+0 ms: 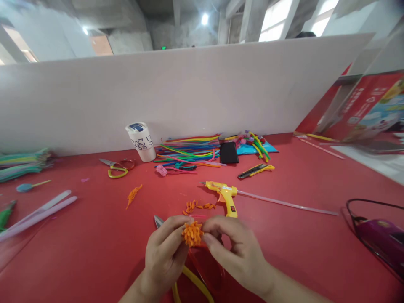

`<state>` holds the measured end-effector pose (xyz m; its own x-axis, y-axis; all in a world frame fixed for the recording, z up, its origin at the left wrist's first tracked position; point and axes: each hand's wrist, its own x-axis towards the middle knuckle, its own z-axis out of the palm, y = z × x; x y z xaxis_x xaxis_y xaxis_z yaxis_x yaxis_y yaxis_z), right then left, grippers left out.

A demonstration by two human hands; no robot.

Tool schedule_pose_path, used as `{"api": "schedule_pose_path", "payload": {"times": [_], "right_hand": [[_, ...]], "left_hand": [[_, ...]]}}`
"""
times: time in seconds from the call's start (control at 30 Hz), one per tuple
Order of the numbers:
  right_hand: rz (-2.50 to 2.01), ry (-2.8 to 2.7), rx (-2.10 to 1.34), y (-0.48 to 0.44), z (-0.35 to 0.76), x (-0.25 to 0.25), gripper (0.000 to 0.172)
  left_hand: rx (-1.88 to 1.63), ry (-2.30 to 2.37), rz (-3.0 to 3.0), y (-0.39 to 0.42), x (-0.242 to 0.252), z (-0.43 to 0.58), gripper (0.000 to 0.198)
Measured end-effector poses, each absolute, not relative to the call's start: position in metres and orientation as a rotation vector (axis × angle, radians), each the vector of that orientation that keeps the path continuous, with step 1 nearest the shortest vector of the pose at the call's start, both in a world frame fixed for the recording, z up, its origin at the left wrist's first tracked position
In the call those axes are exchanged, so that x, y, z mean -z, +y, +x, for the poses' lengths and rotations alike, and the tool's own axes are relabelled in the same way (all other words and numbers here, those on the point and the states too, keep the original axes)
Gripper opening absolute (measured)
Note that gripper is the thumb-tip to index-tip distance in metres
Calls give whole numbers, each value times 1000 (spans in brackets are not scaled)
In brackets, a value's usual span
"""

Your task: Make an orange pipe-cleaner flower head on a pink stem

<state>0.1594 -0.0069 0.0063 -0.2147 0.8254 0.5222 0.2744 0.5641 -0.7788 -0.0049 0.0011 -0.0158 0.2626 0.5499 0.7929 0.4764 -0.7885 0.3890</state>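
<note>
An orange pipe-cleaner flower (192,234), round and made of many short fuzzy petals, is gripped from its left side by my left hand (167,248). The fingers of my right hand (238,252) are pinched together at the flower's right edge; whether a separate piece sits between them is too small to tell. Beneath my hands lie scissors with yellow handles (197,283), partly covered. Just beyond the flower are short orange pipe-cleaner pieces (191,206) and a yellow hot glue gun (225,194) with a clear glue stick (284,202) in its back.
Farther back are a pipe-cleaner bundle (189,149), a white cup (141,143), a black phone (229,152), a utility knife (256,171) and other scissors (117,168). An orange twisted piece (134,195) lies left. A purple device with a cord (381,240) is at right; a white partition (189,92) stands behind.
</note>
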Motion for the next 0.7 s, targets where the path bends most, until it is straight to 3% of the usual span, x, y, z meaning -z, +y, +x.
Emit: {"api": "schedule_pose_path", "payload": {"times": [0.7], "right_hand": [[-898,-1737,-599,-8,160,-7,14]], "left_hand": [[-1590,1022,2354,1,14,-3,18]]}}
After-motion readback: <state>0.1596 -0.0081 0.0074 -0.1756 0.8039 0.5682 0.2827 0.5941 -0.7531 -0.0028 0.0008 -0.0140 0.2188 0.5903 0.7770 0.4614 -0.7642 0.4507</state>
